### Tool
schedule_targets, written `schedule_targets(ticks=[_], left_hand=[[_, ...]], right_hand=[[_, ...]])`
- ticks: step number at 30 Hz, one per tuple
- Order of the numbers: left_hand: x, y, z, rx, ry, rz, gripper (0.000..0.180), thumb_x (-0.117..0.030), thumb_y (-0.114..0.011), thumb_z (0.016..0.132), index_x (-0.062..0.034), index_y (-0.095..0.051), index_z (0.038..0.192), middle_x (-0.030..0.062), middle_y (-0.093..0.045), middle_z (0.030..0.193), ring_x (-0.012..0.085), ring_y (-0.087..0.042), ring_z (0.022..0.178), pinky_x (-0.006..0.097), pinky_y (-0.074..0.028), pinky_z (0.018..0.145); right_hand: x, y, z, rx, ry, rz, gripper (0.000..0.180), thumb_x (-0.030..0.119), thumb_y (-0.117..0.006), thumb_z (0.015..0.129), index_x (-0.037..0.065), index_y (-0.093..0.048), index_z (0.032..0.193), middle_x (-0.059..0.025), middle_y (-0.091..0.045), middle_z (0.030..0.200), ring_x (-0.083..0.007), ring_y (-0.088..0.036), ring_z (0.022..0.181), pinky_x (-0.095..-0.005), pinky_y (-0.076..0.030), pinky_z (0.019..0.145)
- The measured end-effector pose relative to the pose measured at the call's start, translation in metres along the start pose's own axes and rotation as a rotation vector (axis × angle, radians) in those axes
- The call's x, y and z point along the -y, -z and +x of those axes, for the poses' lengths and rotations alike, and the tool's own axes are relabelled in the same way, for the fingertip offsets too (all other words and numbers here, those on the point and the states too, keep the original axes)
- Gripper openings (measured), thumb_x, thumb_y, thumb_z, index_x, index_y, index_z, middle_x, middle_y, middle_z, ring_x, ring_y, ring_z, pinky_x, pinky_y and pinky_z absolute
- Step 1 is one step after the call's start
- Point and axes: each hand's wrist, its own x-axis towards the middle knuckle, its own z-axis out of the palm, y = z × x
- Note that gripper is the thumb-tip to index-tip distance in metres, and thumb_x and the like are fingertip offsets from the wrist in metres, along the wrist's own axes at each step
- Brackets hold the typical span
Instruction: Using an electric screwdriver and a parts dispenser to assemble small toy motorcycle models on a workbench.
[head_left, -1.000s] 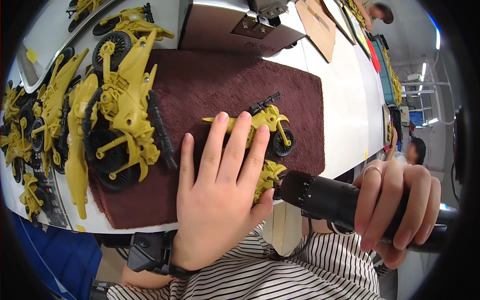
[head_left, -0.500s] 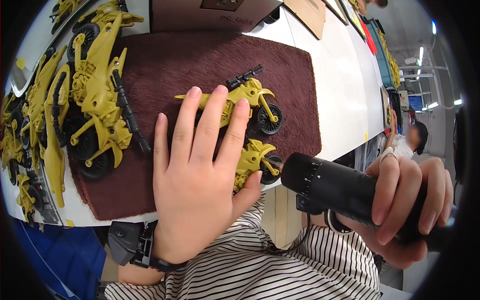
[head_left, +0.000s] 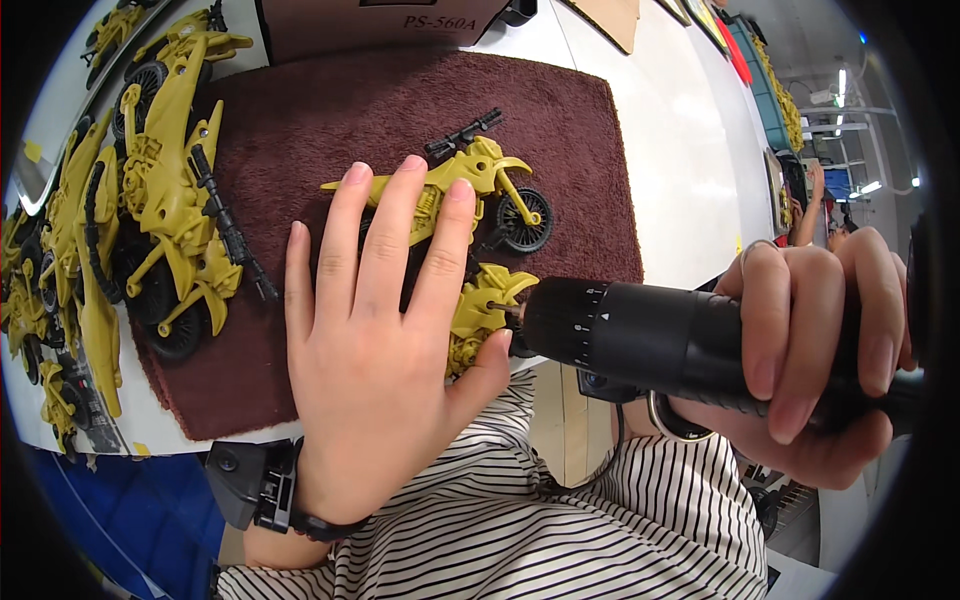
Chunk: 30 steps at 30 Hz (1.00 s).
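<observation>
While left hand (head_left: 385,350) flattens on toy motorcycle (head_left: 470,190), right hand (head_left: 815,350) grips screwdriver (head_left: 640,335).

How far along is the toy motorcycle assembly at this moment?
Done: a pile of yellow motorcycles lies at the mat's left. In hand: the left hand presses a motorcycle and a loose half flat; the right hand aims the black electric screwdriver at that half. Left: fastening it.

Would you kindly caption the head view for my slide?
Left hand pins yellow toy motorbike on maroon mat; right hand aims black electric screwdriver.
</observation>
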Motion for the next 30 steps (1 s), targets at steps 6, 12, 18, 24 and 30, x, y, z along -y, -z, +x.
schedule_targets(ticks=[6, 12, 18, 24, 30], left_hand=[[-0.001, 0.004, 0.0, 0.019, 0.016, -0.017, 0.082, -0.022, -0.071, 0.057, -0.0115, -0.047, 0.134, 0.0135, -0.04, 0.138, 0.0373, -0.034, 0.13, 0.055, -0.029, 0.103], [0.002, 0.006, -0.002, 0.025, 0.054, -0.033, 0.083, -0.021, -0.071, 0.056, -0.013, -0.047, 0.135, 0.013, -0.039, 0.139, 0.0367, -0.033, 0.13, 0.055, -0.028, 0.103], [-0.002, 0.005, 0.0, -0.026, 0.0, -0.118, 0.081, -0.021, -0.071, 0.056, -0.0124, -0.048, 0.133, 0.0125, -0.041, 0.137, 0.0359, -0.035, 0.129, 0.055, -0.03, 0.102], [0.003, 0.001, -0.003, -0.031, 0.037, -0.123, 0.081, -0.023, -0.073, 0.056, -0.012, -0.049, 0.132, 0.0116, -0.042, 0.137, 0.034, -0.036, 0.128, 0.055, -0.031, 0.102], [0.003, 0.005, -0.003, -0.012, 0.035, -0.162, 0.081, -0.023, -0.073, 0.056, -0.0118, -0.049, 0.132, 0.0114, -0.042, 0.137, 0.0343, -0.036, 0.128, 0.055, -0.031, 0.102]], right_hand=[[-0.003, -0.005, 0.004, 0.054, -0.01, -0.022, 0.03, 0.006, -0.076, 0.068, 0.008, -0.055, 0.089, -0.0021, -0.055, 0.084, -0.0126, -0.061, 0.058, -0.0267, -0.052, 0.058], [0.003, 0.017, 0.066, 0.889, -0.404, 0.039, 0.024, 0.001, -0.078, 0.066, 0.01, -0.066, 0.084, -0.0063, -0.068, 0.082, -0.0157, -0.067, 0.067, -0.0259, -0.057, 0.066], [0.003, 0.011, 0.061, 0.803, -0.416, 0.099, 0.026, 0.0, -0.078, 0.066, 0.01, -0.065, 0.087, -0.0079, -0.068, 0.076, -0.0161, -0.066, 0.062, -0.0258, -0.056, 0.063], [-0.015, 0.008, 0.044, 0.498, -0.334, 0.103, 0.029, -0.001, -0.08, 0.063, 0.009, -0.059, 0.081, -0.0068, -0.065, 0.066, -0.0139, -0.064, 0.056, -0.0241, -0.053, 0.057], [-0.019, -0.008, 0.056, 0.572, -0.434, 0.031, 0.028, -0.001, -0.076, 0.067, 0.01, -0.054, 0.081, -0.0038, -0.061, 0.062, -0.0118, -0.062, 0.054, -0.0229, -0.053, 0.057]])
